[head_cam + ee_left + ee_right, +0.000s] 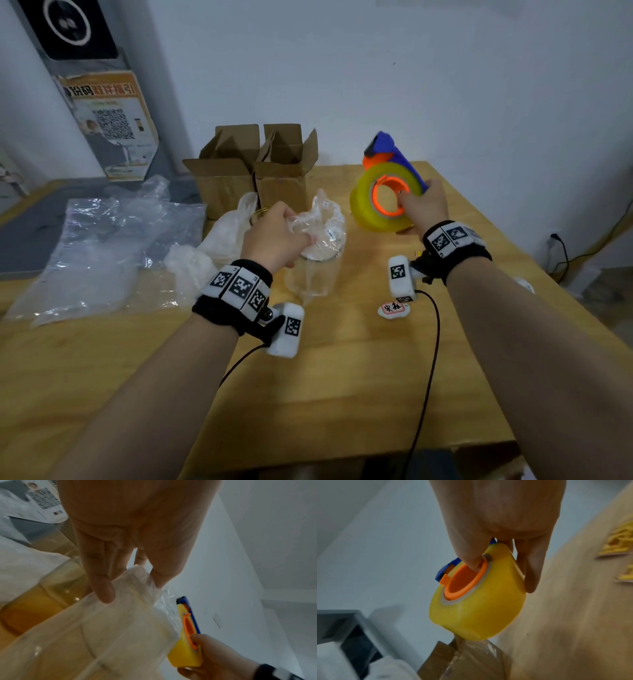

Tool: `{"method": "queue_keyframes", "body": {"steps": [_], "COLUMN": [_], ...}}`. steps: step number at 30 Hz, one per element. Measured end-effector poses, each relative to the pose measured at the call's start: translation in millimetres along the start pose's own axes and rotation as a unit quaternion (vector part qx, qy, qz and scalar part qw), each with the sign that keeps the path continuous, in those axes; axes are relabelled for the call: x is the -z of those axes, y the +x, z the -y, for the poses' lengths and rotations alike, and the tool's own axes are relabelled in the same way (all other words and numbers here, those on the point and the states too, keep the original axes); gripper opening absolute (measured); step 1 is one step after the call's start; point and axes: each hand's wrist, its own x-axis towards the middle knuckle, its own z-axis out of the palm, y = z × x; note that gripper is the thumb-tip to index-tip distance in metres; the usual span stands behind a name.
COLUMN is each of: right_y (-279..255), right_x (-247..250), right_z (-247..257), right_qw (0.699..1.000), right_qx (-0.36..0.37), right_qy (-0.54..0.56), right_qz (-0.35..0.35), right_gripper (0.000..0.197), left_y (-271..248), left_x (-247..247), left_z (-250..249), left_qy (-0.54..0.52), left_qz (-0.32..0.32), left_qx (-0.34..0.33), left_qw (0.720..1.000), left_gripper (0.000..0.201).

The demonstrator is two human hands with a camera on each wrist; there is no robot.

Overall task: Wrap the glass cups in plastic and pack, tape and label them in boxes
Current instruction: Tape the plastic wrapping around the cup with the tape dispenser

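A clear glass cup [317,270] wrapped in a plastic bag [322,222] stands upright on the wooden table [342,377]. My left hand [279,233] grips the bunched plastic at the cup's mouth; in the left wrist view its fingers [102,585] pinch the plastic bag [135,582]. My right hand [423,209] holds a yellow tape roll on a blue and orange dispenser [385,193] in the air, right of the cup. In the right wrist view the thumb hooks into the orange core of the tape dispenser [477,599]. A second bare glass cup [42,601] stands behind.
Two open cardboard boxes [253,171] stand at the table's back. Loose plastic bags [109,236] lie at the left. A small white sticker [393,309] lies on the table near my right wrist. A cable trails along the floor at the right.
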Motion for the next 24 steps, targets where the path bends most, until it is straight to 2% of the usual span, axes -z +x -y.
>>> {"method": "queue_keyframes", "body": {"steps": [3, 6, 11, 13, 16, 20, 21, 22, 24], "right_y": [-21, -45, -81, -87, -89, -88, -88, -87, -85], "right_x": [10, 11, 1, -6, -12, -15, -15, -14, -14], "right_z": [25, 49, 69, 68, 65, 63, 63, 62, 62], "right_qw": [0.992, 0.973, 0.925, 0.910, 0.904, 0.895, 0.893, 0.893, 0.892], "right_qx": [0.121, 0.220, 0.326, 0.347, 0.348, 0.345, 0.346, 0.345, 0.342], "right_qy": [-0.014, -0.072, -0.185, -0.220, -0.249, -0.282, -0.286, -0.290, -0.296], "right_qz": [-0.018, 0.020, 0.054, 0.045, 0.018, 0.003, 0.000, -0.002, -0.003], "right_gripper": [0.033, 0.038, 0.057, 0.061, 0.064, 0.063, 0.063, 0.062, 0.062], "left_y": [-2, -5, -7, -5, -4, -2, -2, -1, -3], "left_x": [11, 21, 21, 21, 19, 13, 12, 10, 8], "left_z": [11, 21, 26, 27, 27, 25, 23, 21, 16], "left_qy": [-0.055, -0.119, -0.179, -0.199, -0.212, -0.156, -0.152, -0.157, -0.183], "left_qz": [-0.009, -0.015, -0.013, -0.005, -0.011, -0.083, -0.099, -0.108, -0.087], "left_qx": [0.049, 0.078, 0.088, 0.097, 0.103, 0.061, 0.038, 0.011, -0.016], "left_qw": [0.997, 0.990, 0.980, 0.975, 0.972, 0.982, 0.983, 0.982, 0.979], "left_gripper": [0.038, 0.036, 0.036, 0.035, 0.032, 0.044, 0.043, 0.033, 0.022]}}
